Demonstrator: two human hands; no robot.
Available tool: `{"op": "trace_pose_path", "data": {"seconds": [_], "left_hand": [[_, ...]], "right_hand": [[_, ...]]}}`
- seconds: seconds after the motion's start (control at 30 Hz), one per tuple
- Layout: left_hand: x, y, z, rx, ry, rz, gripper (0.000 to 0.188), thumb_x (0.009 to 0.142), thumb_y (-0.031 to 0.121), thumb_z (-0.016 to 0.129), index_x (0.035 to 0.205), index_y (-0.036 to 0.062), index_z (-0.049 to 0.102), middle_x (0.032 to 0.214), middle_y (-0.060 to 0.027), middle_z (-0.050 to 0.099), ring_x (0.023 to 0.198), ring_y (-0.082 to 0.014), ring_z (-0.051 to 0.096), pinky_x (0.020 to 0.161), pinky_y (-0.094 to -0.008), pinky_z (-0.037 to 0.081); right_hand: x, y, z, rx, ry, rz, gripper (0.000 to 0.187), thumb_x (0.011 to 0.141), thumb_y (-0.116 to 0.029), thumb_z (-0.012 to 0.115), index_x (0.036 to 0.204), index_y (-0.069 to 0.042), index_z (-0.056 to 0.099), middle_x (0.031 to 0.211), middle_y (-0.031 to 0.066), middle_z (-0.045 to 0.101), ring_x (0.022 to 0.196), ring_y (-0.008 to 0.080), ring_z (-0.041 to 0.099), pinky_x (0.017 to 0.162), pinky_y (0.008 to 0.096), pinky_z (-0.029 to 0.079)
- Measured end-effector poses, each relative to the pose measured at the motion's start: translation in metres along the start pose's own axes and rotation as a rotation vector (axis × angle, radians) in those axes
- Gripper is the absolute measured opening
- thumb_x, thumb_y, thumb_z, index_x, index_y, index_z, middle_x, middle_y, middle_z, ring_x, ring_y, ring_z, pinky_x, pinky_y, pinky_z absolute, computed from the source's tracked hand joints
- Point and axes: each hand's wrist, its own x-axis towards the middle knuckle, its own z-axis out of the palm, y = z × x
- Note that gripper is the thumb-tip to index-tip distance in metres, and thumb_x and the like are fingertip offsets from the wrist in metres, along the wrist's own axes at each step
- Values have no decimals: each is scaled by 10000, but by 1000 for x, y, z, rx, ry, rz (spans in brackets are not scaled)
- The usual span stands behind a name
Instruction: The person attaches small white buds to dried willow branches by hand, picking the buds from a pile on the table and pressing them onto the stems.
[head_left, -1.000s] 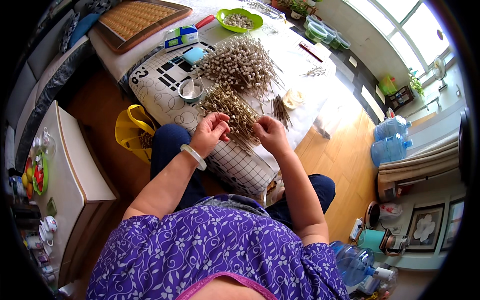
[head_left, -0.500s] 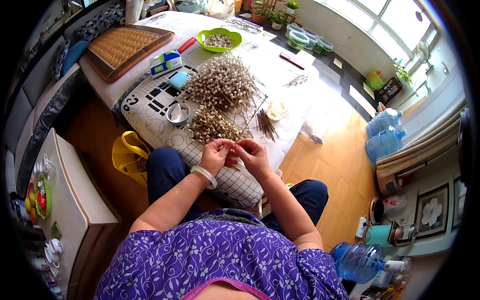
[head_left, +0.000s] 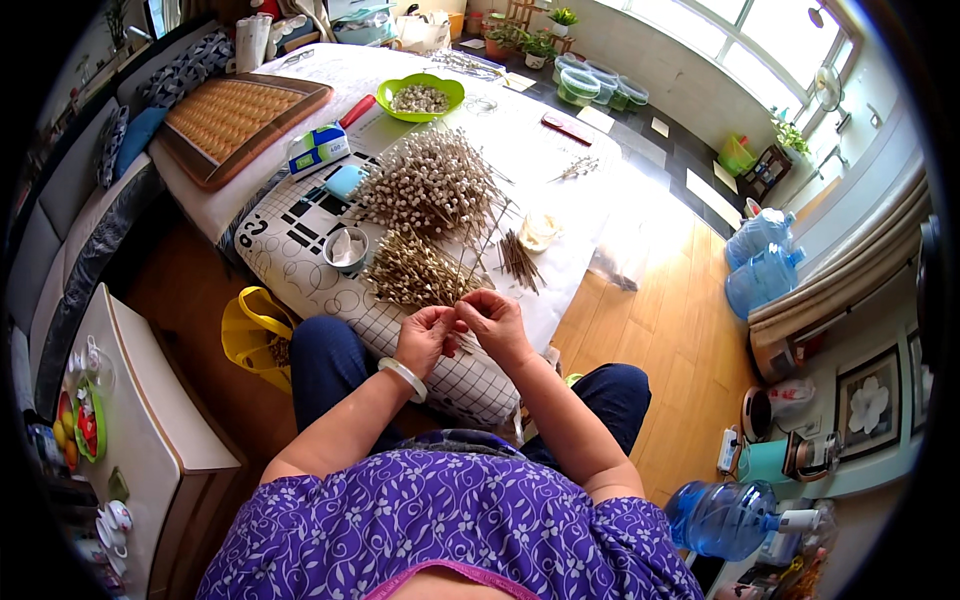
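Observation:
My left hand point(head_left: 425, 338), with a pale bangle point(head_left: 403, 380) at its wrist, is closed in a pinch over the table's near edge. Against its fingertips, my right hand point(head_left: 495, 322) pinches too. From between them a thin dark stem point(head_left: 488, 235) slants up and away; its lower end is hidden by the fingers. Just beyond the hands lies a bunch of thin stems with small pale tips point(head_left: 415, 268). Farther off spreads a larger heap of stems with round whitish heads point(head_left: 430, 185). Short brown sticks point(head_left: 519, 262) lie right of the hands, beside a roll of cream tape point(head_left: 540, 231).
A small bowl with white pieces point(head_left: 346, 249), a blue box point(head_left: 345, 183) and a tissue pack point(head_left: 318, 150) stand left on the patterned tablecloth. Behind is a green bowl of pale heads point(head_left: 421, 98). A yellow bag point(head_left: 255, 330) sits by my left knee.
My view has shifted slightly, so the table sits a little left and lower. The fingertips have moved a little against each other, with the right hand somewhat higher. The stem still stands out between them.

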Motion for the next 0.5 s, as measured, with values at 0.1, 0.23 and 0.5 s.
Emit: {"op": "trace_pose_path", "data": {"seconds": [0.1, 0.23, 0.5], "left_hand": [[2, 2, 1, 26, -50, 44, 225, 880, 249, 530, 825, 40, 594, 659, -23, 578, 463, -62, 461, 414, -187, 381], [2, 0, -4, 13, -79, 24, 210, 880, 232, 533, 834, 37, 593, 664, -23, 574, 467, -67, 467, 417, -187, 389], [5, 7, -4, 13, -157, 26, 169, 887, 172, 524, 918, 18, 586, 707, -43, 597, 521, -76, 513, 479, -197, 444]], "right_hand": [[2, -1, -1, -6, 8, -2, 96, 805, -78, 597, 771, 12, 591, 662, 12, 595, 595, 44, 520, 536, 200, 443], [4, 5, -5, 52, -52, 29, 100, 803, -79, 595, 767, 14, 590, 667, 19, 597, 593, 50, 523, 545, 202, 444], [9, -3, -11, 78, -102, 89, 113, 809, -97, 597, 800, 16, 596, 683, 14, 598, 625, 54, 525, 566, 197, 436]]}}
